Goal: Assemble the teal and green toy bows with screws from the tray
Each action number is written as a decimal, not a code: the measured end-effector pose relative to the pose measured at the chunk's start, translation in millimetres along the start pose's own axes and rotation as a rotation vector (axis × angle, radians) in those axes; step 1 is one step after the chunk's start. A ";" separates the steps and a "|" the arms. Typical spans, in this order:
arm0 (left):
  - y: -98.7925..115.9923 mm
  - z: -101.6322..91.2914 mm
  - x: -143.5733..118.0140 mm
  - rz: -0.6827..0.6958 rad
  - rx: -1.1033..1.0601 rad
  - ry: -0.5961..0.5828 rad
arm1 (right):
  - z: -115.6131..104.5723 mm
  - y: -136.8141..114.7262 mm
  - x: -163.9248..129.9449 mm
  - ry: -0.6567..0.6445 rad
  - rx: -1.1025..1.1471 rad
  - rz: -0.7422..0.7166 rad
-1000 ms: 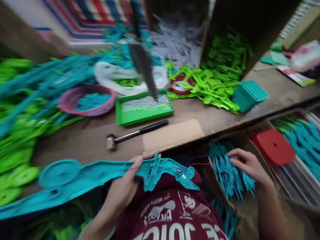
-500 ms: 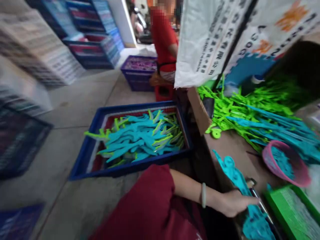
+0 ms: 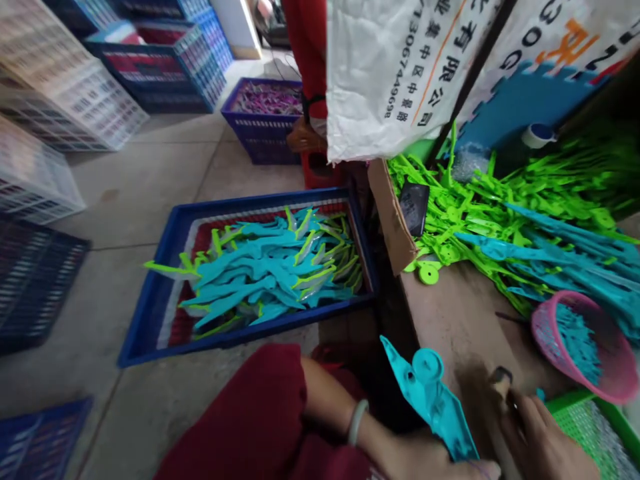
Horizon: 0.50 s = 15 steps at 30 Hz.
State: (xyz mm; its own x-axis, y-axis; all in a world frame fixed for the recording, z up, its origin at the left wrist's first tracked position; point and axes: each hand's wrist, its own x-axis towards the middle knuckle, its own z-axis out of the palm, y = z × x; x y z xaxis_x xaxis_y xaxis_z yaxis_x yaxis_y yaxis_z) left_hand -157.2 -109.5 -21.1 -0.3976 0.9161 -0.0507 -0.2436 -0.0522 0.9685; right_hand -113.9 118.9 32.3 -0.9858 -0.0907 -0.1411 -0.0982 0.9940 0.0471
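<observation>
"Where's the blue part?"

"At the edge of the counter, its pointed end poking out past it. I can't tell whether it rests there or hangs just above."

"And the hands?"

"The left hand, below a pale bracelet, is clamped on the part. The right hand has its fingers curled round the hammer; the head shows, the handle is mostly hidden."

"Do they touch?"

"They're near each other, but I can't tell."

"What's beside the right one?"

"A green tray, then a pink bowl of blue bits. Farther along, green pieces lie heaped, with a phone among them."

"On the floor?"

"A blue crate of blue and green pieces, one jutting over its left rim. Beyond it, a purple basket stands near a person in red."
</observation>
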 end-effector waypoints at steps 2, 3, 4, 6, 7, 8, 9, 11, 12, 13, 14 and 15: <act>3.7 0.5 -0.1 -0.103 -0.127 0.039 | -23.0 -16.9 19.0 0.068 -0.148 0.085; 4.9 2.0 1.0 -0.168 -0.196 0.056 | -34.8 -27.7 31.8 0.055 -0.209 0.122; 5.7 4.1 3.0 -0.231 -0.255 0.065 | -45.1 -37.9 47.2 0.005 -0.246 0.139; 6.6 8.6 10.0 -0.338 -0.328 0.045 | -59.1 -49.3 82.3 -0.124 -0.260 0.151; 7.0 10.7 15.0 -0.377 -0.342 0.026 | -62.9 -48.8 98.7 -0.178 -0.234 0.141; 7.7 12.4 20.7 -0.415 -0.361 0.013 | -65.2 -45.1 111.3 -0.212 -0.198 0.130; 8.7 13.7 27.1 -0.448 -0.383 0.013 | -66.9 -39.7 118.6 -0.216 -0.184 0.152; 12.1 14.6 40.4 -0.491 -0.433 0.047 | -70.6 -31.2 113.7 -0.197 -0.152 0.199; 14.3 14.1 47.0 -0.503 -0.458 0.077 | -72.7 -30.0 101.5 -0.165 -0.119 0.224; 16.7 13.0 53.2 -0.510 -0.482 0.108 | -74.7 -31.0 83.8 -0.126 -0.066 0.238; 19.3 11.4 59.1 -0.514 -0.504 0.133 | -76.1 -33.6 61.9 -0.085 0.003 0.239; 21.9 9.6 64.5 -0.517 -0.523 0.146 | -76.4 -37.3 37.3 -0.048 0.074 0.237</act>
State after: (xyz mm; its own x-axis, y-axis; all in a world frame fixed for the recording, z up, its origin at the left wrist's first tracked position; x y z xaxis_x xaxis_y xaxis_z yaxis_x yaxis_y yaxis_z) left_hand -179.7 -47.8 -0.8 -0.2227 0.8151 -0.5348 -0.8056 0.1551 0.5718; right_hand -157.3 73.8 100.8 -0.9724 0.1467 -0.1816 0.1469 0.9891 0.0125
